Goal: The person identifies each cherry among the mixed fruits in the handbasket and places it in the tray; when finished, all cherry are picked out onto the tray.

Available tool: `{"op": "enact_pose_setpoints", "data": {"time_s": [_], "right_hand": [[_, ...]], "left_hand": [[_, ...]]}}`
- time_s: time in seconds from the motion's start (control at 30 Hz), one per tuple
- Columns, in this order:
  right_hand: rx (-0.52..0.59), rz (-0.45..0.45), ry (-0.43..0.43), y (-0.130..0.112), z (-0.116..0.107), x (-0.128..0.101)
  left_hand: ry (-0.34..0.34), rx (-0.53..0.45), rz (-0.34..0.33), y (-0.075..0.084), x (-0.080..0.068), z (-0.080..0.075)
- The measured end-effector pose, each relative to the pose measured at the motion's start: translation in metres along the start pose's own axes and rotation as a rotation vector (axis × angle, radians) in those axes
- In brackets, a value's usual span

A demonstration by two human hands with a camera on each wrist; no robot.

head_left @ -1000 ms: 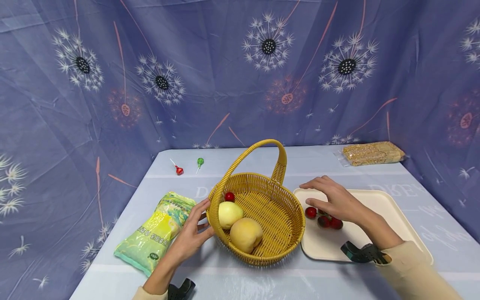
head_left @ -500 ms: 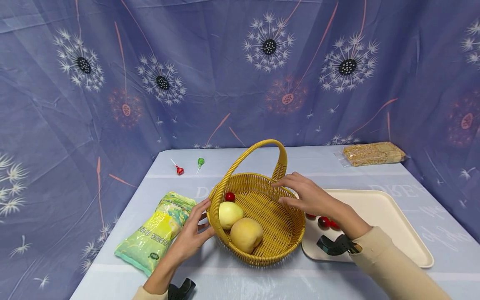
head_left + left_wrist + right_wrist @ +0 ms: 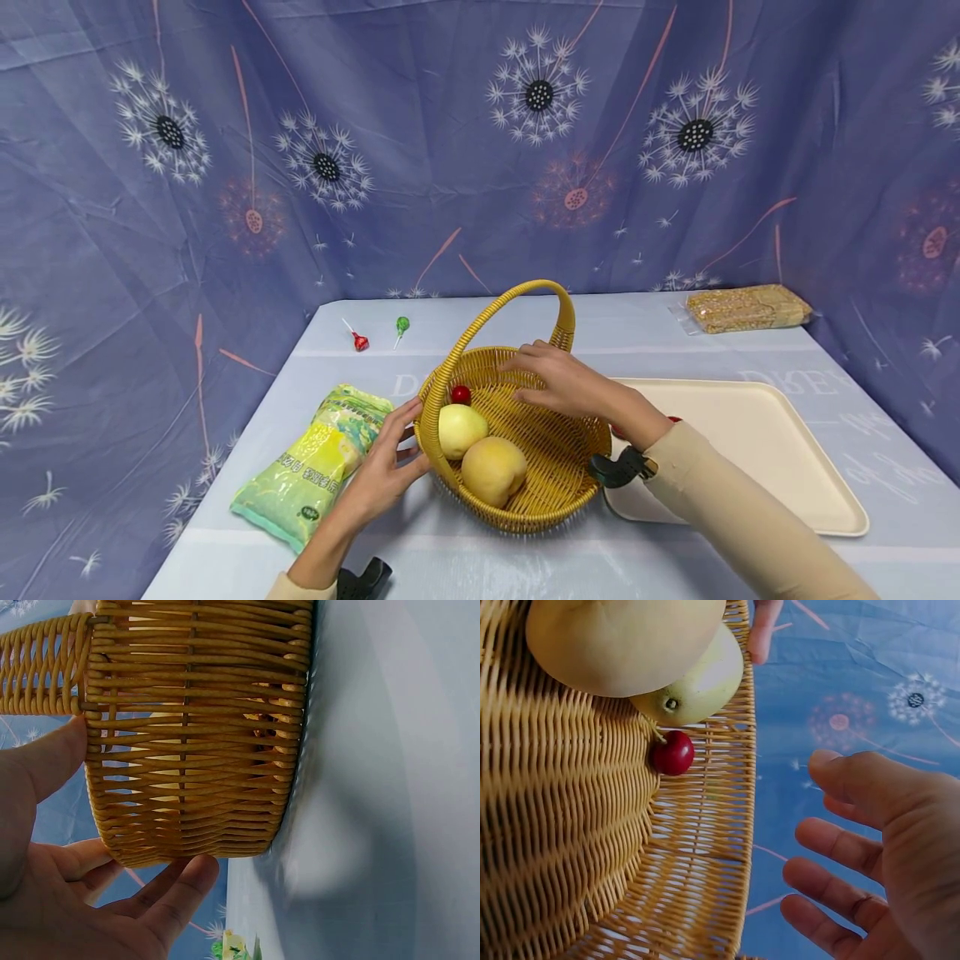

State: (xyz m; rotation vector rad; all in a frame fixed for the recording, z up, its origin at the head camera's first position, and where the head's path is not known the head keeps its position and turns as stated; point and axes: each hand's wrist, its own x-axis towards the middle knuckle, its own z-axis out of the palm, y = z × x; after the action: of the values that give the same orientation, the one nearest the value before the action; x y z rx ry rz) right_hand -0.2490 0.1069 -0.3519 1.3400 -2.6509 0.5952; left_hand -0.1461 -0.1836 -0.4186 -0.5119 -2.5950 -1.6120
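Observation:
A yellow wicker basket [image 3: 525, 523] with a tall arched handle stands mid-table. Inside, along its left wall, lie a cherry [image 3: 461, 395], a pale green pear [image 3: 461, 431] and a large yellow peach-like fruit [image 3: 492, 471]. My left hand [image 3: 378, 475] rests against the basket's outer left side. Its thumb touches near the handle's base, and its fingers extend along the wicker. Over the basket's right half hovers my right hand [image 3: 555, 379], fingers loosely spread and nothing between them. In the right wrist view, this hand [image 3: 885, 855] appears apart from the cherry [image 3: 673, 753].
A cream tray [image 3: 750, 450] sits to the right; red fruits [image 3: 673, 419] on it are mostly hidden by my right forearm. To the left lies a green-yellow packet [image 3: 311, 467]. Farther back are red [image 3: 361, 342] and green [image 3: 402, 323] lollipops and a wrapped grain bar [image 3: 748, 308].
My right hand has moved left from above the tray to over the basket, its forearm now covering most of the red fruits. The left hand and basket stay in place.

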Motion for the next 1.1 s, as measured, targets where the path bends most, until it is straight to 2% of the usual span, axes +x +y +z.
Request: {"op": "enact_pose_setpoints", "data": {"time_s": [0.27, 0.7, 1.1], "right_hand": [[0.044, 0.025, -0.088, 0.002, 0.011, 0.021], [0.083, 0.077, -0.160, 0.007, 0.035, 0.051], [0.042, 0.038, -0.240, 0.005, 0.050, 0.061]], "left_hand": [[0.001, 0.000, 0.006, 0.001, 0.000, 0.000], [0.002, 0.000, 0.000, 0.001, 0.000, 0.000], [0.008, -0.003, -0.054, 0.002, 0.000, 0.001]]}}
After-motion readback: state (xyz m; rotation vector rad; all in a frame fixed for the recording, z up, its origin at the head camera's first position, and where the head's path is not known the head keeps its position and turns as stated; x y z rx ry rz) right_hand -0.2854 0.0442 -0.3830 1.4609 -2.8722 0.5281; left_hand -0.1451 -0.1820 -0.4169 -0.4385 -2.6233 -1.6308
